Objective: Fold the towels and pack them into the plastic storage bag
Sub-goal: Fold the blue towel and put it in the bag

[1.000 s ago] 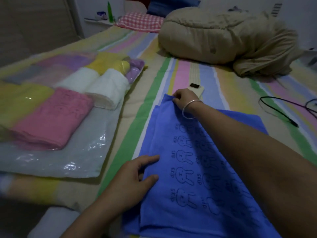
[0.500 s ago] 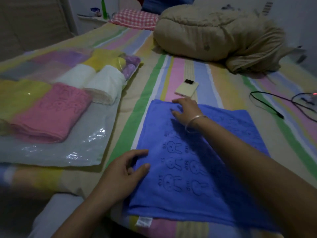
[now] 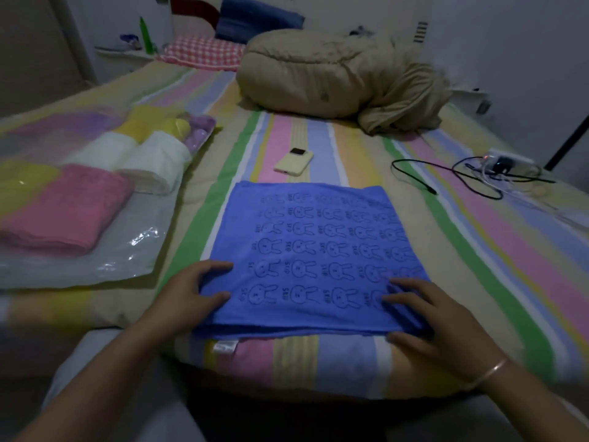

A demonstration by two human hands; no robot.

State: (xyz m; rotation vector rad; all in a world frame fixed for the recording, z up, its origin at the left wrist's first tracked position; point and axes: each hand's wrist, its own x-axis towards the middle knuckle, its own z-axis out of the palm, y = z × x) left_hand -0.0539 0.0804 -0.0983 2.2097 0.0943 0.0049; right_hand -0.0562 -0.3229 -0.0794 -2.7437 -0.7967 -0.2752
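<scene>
Now hands point(image 3: 191, 293) point(image 3: 436, 323) on towel point(image 3: 315, 237) (near edge)

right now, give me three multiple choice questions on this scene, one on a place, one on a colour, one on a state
1. Where is the phone relative to the blue towel?
A) on top of it
B) beyond its far edge
C) under it

2. What colour is the nearest towel at the plastic storage bag?
A) green
B) pink
C) black

3. How does the blue towel lie?
A) rolled up
B) crumpled in a heap
C) folded flat

Answers:
1 B, it lies on the bed past the towel's far edge.
2 B, it is plainly pink.
3 C, layered edges show along its near side.
</scene>
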